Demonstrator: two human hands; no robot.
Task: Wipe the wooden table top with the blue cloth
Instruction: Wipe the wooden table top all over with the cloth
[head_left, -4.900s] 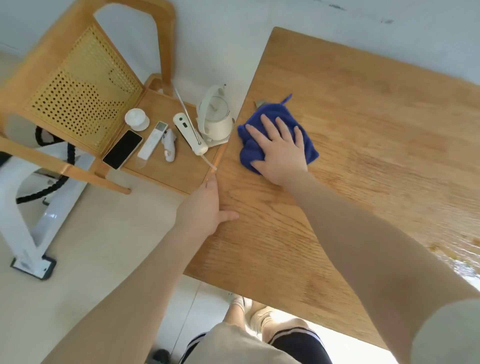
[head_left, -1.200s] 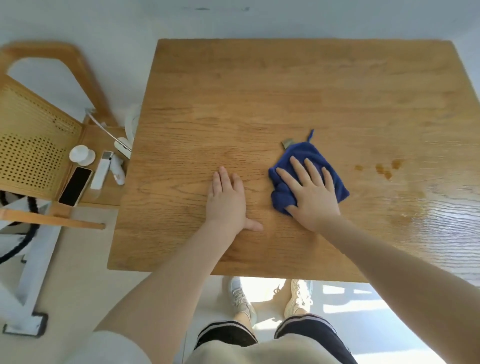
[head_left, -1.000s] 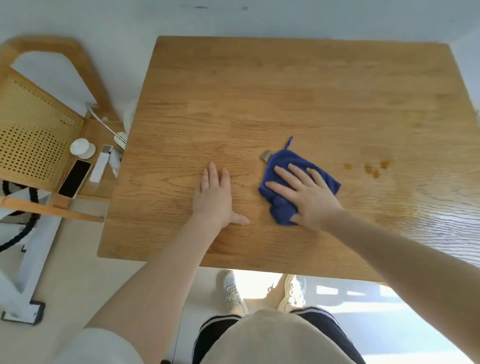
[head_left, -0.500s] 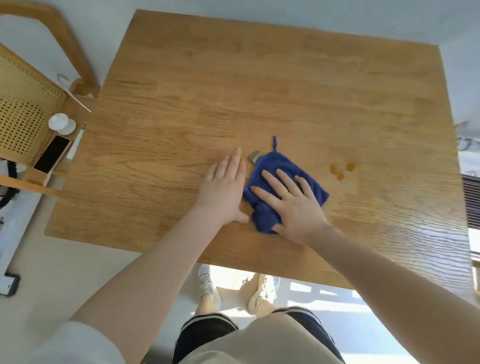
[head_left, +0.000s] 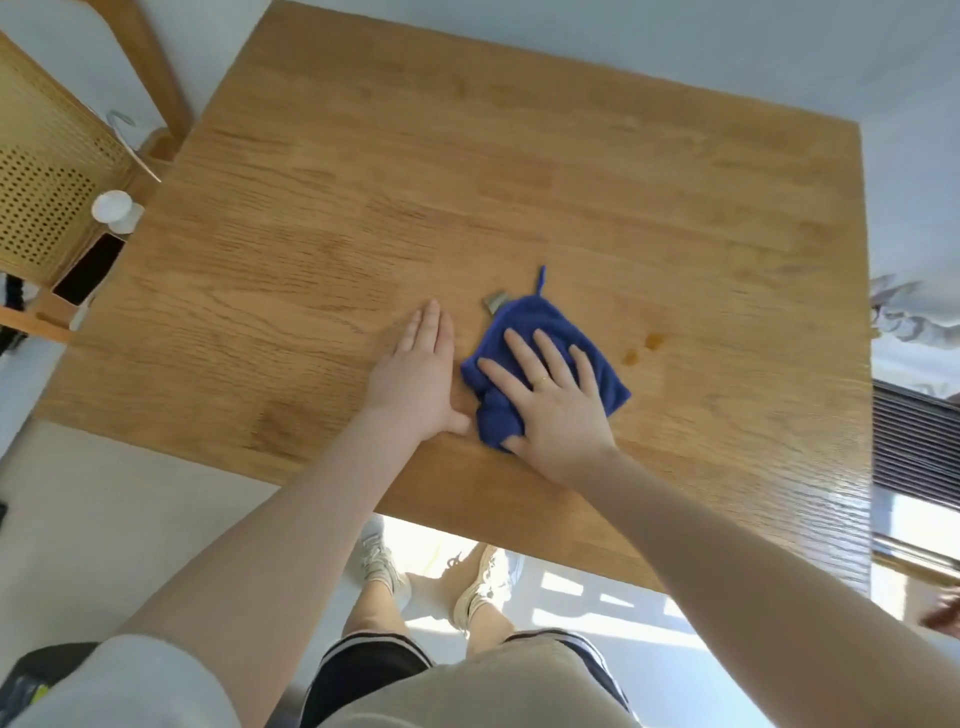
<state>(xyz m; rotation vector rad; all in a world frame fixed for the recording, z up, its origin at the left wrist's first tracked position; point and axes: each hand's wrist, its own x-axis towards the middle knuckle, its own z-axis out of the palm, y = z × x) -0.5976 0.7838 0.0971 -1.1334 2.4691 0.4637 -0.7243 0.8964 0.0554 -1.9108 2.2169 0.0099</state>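
Pressing flat on the cloth (head_left: 545, 358), the right hand (head_left: 550, 400) has slid it beside the flat left hand (head_left: 421, 384) (spots (head_left: 644, 347) toward the table's (head_left: 363, 171) right edge remain unwiped).

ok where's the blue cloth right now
The blue cloth lies on the wooden table near its front edge, pressed under the right hand, with the left hand flat just beside it.

Pale wall (head_left: 675, 41) behind; light floor (head_left: 130, 519) sunlit below; rattan-backed wooden chair (head_left: 47, 171) is set at left, window blind (head_left: 914, 441) at right.
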